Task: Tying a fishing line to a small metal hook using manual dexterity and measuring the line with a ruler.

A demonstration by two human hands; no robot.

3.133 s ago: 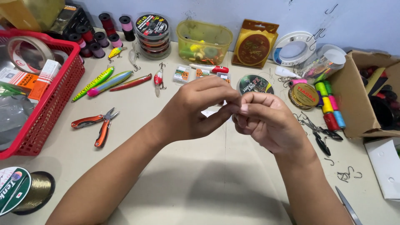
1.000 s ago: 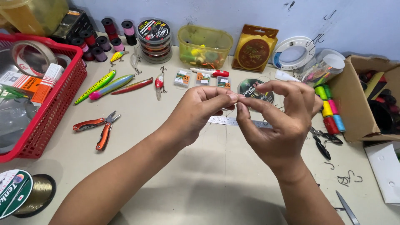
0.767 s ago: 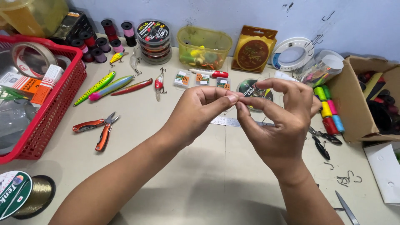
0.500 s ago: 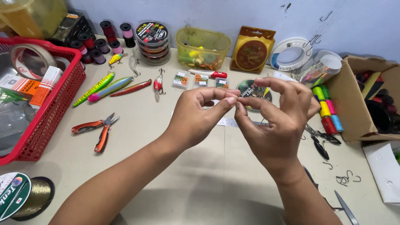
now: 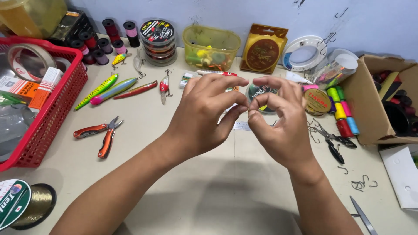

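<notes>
Beyond the left hand (image 5: 204, 115) lean an orange-brown hanging pack (image 5: 262, 48) and stacked round labelled spools (image 5: 158, 35); small hook packets (image 5: 188, 80) lie just behind its fingers.

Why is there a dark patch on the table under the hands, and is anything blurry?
Head view: the dark patch is the soft shadow of the arms on the table, so light comes from above. The left hand and right hand look sharp. Whatever the fingertips pinch is too small to make out. Edges bend slightly, like a wide lens.

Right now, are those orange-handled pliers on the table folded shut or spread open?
Spread open. The orange-handled pliers lie flat on the table with their two handles splayed apart in a V.
</notes>
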